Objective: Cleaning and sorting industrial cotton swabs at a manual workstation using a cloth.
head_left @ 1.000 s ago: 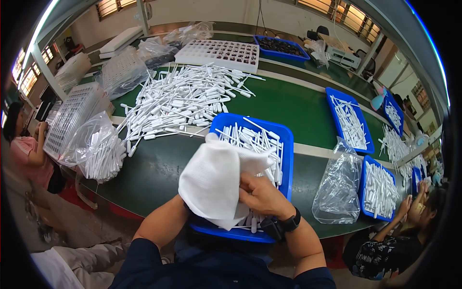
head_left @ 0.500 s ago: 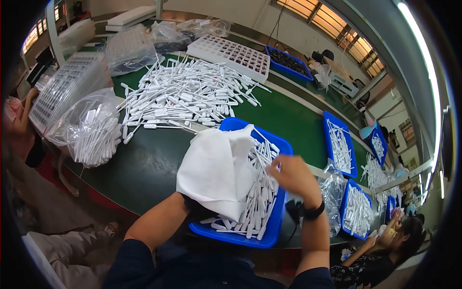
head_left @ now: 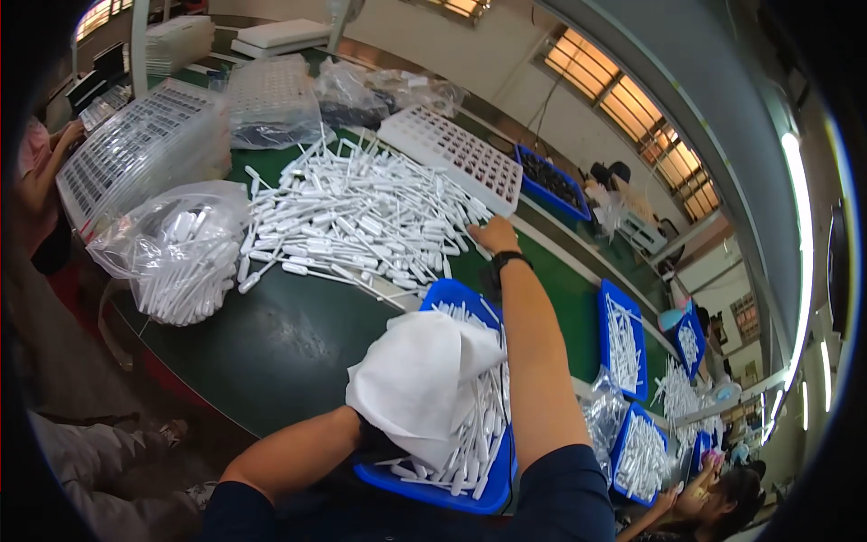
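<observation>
A white cloth (head_left: 420, 384) is draped over my left hand and hides its fingers; only my left forearm (head_left: 298, 447) shows. The covered hand is over a blue tray (head_left: 452, 291) holding many white plastic transfer pipettes (head_left: 483, 434). Stretched forward, my right hand (head_left: 496, 237) is at the right edge of a large heap of the same pipettes (head_left: 361, 212). Its fingers are drawn together beside the outermost pipettes; what they pinch, if anything, is too small to make out. A dark band circles the right wrist.
A clear bag of pipettes (head_left: 185, 262) lies left of the heap, before stacked clear plastic trays (head_left: 149, 149). Behind the heap is a white holed rack (head_left: 452, 158). More blue trays (head_left: 623, 339) stand at right. A person (head_left: 713, 497) sits lower right; another's arm (head_left: 50, 172) shows far left.
My right hand has moved from above the blue tray forward to the heap's right edge. My left hand stays under the cloth over the tray. The whole view has shifted.
</observation>
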`<state>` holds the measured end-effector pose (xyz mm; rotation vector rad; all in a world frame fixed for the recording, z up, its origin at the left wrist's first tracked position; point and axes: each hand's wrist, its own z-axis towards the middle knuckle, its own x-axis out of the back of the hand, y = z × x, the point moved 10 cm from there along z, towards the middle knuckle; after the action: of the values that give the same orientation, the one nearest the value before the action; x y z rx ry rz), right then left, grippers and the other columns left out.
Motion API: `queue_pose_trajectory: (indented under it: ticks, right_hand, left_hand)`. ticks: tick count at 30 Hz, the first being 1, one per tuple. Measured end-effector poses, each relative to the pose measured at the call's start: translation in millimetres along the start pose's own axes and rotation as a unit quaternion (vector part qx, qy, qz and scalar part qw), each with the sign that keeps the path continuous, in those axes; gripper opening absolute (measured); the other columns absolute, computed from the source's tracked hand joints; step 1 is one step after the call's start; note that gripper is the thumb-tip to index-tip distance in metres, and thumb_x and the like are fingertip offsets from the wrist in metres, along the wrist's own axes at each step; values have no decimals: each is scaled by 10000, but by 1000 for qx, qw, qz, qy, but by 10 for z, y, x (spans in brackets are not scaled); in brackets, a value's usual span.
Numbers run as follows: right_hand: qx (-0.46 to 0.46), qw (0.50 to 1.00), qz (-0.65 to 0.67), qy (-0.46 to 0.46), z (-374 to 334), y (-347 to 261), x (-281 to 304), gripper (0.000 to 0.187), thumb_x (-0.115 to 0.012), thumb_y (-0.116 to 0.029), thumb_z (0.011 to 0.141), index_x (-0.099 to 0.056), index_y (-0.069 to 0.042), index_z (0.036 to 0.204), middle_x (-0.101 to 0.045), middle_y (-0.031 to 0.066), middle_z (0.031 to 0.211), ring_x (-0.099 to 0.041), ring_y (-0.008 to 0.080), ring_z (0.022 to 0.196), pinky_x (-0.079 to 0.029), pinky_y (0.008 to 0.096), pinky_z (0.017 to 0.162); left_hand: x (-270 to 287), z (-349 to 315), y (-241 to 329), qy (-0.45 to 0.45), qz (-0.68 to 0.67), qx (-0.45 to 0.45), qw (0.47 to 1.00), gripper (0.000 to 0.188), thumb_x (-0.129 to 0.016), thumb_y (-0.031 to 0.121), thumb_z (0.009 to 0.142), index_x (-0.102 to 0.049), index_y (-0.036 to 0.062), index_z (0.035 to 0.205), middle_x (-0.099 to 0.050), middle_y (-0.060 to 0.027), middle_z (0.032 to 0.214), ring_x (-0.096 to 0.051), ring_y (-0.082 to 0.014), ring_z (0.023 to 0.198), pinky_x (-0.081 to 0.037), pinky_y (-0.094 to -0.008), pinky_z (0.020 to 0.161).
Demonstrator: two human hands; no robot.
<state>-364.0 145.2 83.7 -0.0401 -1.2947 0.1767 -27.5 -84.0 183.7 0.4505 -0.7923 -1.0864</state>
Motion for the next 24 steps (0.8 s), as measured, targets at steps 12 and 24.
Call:
queue_pose_trajectory:
  ticks: [12, 24]
  right_hand:
    - [-27, 901, 428, -62, -1450, -272, 1124, 279, -490, -205, 1008, -679, -17, 924, -681, 107, 740, -649, 197, 677, -501, 326, 617]
    - [-21, 868, 419, -264, -3583, -1115, 1267, 277, -463, -137, 1048, -619, 12, 1222, -727, 139, 1011, -676, 209, 948, -526, 345, 845]
  left_hand:
    - [-108, 164, 149, -88, -43, 160, 982, 251, -687, 218, 773, -639, 84, 980, -599, -117, 878, -605, -311, 835, -490, -382, 737]
    - [-635, -567, -489, -188, -341, 151, 908, 419, -674, 276, 908, -584, 70, 1262, -605, -121, 1159, -568, -288, 1097, -465, -384, 926]
